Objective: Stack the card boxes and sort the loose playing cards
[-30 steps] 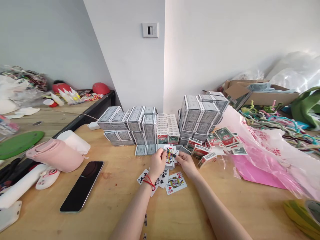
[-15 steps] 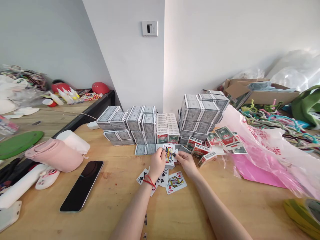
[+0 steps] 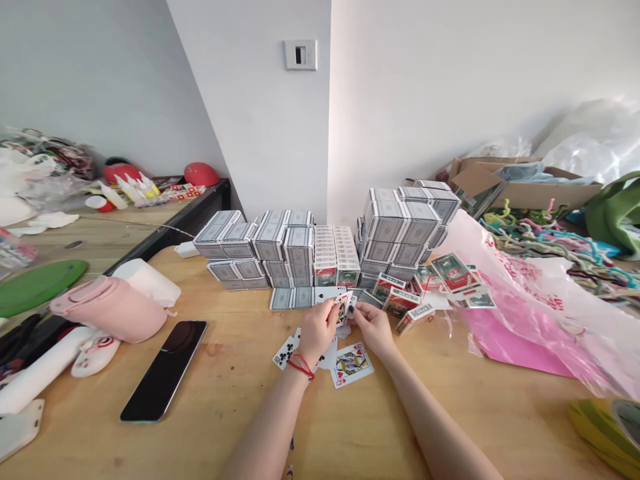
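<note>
Over the middle of the table, my left hand (image 3: 320, 328) is closed on a few playing cards (image 3: 342, 308), turned at an angle with a picture card in front. From the right, my right hand (image 3: 371, 327) pinches the edge of a card in the same bunch. Below the hands several loose cards lie face up: a queen of hearts (image 3: 352, 365) and a ten of clubs (image 3: 284, 353), others partly hidden by my left wrist. Just behind the hands, a row of cards (image 3: 293, 298) lies on the table, with a spade card (image 3: 327, 293) face up at its right.
Stacked decks (image 3: 230, 247) and a taller stack (image 3: 400, 227) stand at the back, with small card boxes (image 3: 404, 301) to the right. A phone (image 3: 165, 370), a pink bottle (image 3: 113, 310), a pink plastic bag (image 3: 540, 320) and a yellow tape roll (image 3: 607, 427) lie around.
The cards in my left hand have turned from facing me to a slanted angle, and my left wrist has shifted slightly right. The spade card behind now shows more.
</note>
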`<control>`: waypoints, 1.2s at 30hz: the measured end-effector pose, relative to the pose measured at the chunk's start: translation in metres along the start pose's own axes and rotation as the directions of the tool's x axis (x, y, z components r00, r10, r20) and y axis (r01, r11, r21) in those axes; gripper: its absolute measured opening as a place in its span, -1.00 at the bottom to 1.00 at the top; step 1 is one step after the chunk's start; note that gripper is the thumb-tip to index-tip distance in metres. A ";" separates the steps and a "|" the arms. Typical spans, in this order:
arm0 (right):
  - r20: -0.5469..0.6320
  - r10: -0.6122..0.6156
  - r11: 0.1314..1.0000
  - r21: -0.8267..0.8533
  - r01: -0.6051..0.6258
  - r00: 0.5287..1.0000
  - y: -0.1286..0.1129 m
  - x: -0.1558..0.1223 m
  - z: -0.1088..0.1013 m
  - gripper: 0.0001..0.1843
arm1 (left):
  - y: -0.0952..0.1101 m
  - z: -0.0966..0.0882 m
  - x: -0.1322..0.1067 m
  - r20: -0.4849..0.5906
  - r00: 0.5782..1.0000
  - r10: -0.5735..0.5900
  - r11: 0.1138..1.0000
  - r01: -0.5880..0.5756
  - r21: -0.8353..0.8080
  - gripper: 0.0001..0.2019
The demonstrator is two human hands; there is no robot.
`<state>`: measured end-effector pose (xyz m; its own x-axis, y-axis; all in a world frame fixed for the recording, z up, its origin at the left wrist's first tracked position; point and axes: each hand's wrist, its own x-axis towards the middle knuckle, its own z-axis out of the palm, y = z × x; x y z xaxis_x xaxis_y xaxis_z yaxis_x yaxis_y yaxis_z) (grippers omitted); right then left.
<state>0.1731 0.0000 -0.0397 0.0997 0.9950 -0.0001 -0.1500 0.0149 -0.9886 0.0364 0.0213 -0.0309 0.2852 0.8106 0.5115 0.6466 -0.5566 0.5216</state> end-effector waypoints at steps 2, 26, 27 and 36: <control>-0.111 -0.059 0.988 -0.150 0.042 0.992 0.001 -0.005 0.006 -0.61 | 0.003 0.001 -0.001 0.001 0.997 0.076 0.997 -0.076 0.023 -0.78; -0.354 -0.196 0.924 -0.380 0.051 0.914 0.008 -0.011 0.009 -0.58 | 0.014 0.005 -0.004 0.072 0.973 0.217 0.967 -0.224 0.119 -0.78; -0.369 -0.204 0.917 -0.397 0.045 0.907 0.008 -0.012 0.010 -0.60 | 0.014 0.005 -0.005 0.075 0.968 0.239 0.961 -0.247 0.123 -0.79; -0.238 -0.128 0.987 -0.130 0.099 0.963 0.003 -0.005 0.006 -0.63 | 0.009 0.004 -0.007 -0.011 0.981 0.193 0.964 -0.188 0.190 -0.79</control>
<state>0.1667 -0.0041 -0.0414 0.3494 0.9326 0.0900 -0.0104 0.0999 -0.9949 0.0436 0.0115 -0.0324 0.3969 0.6858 0.6100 0.7040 -0.6539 0.2770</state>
